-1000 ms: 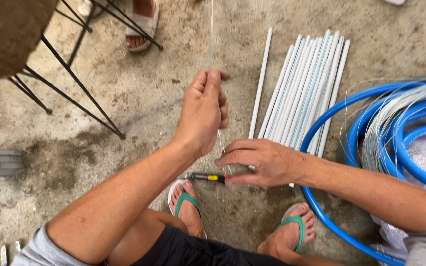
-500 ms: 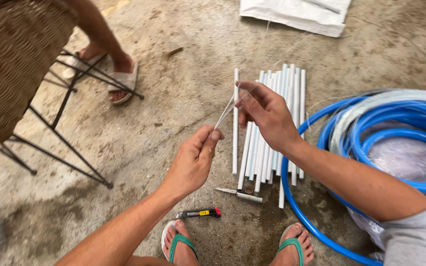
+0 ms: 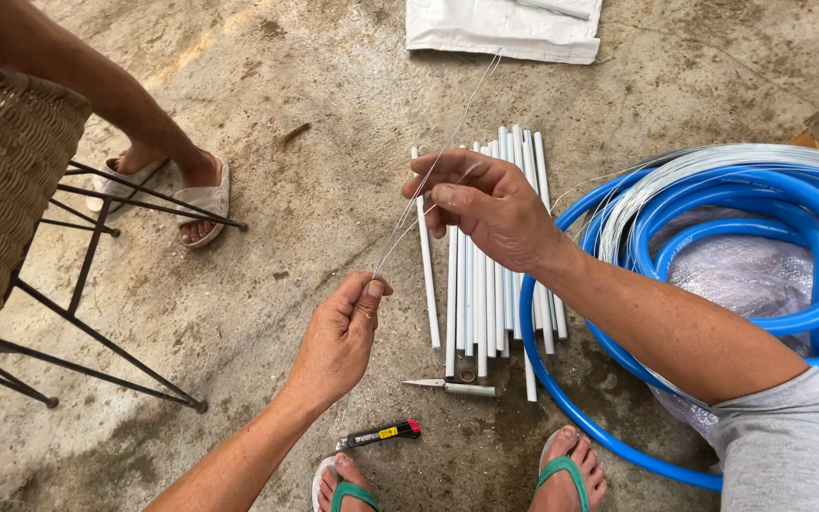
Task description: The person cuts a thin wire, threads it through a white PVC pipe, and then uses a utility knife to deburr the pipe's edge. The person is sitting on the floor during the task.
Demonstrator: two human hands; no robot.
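A thin grey wire (image 3: 408,220) runs taut between my two hands and on toward the white sack at the top. My left hand (image 3: 341,334) pinches its lower end between thumb and fingers. My right hand (image 3: 482,201) grips the wire higher up, above a bundle of several white plastic tubes (image 3: 490,303) lying on the concrete floor. A black and yellow utility knife (image 3: 378,435) lies by my left foot. A small metal-tipped tool (image 3: 449,386) lies below the tubes.
A coil of blue hose (image 3: 760,218) with a loop of grey wire (image 3: 713,163) sits at right over clear plastic wrap. A wicker stool (image 3: 2,190) on black metal legs stands at left. Another person's sandalled feet (image 3: 196,204) are beside it. A white sack (image 3: 500,28) lies at top.
My right hand has moved down and nearer, sliding along the wire. My left hand stays pinched on the wire's lower end. The view has shifted slightly.
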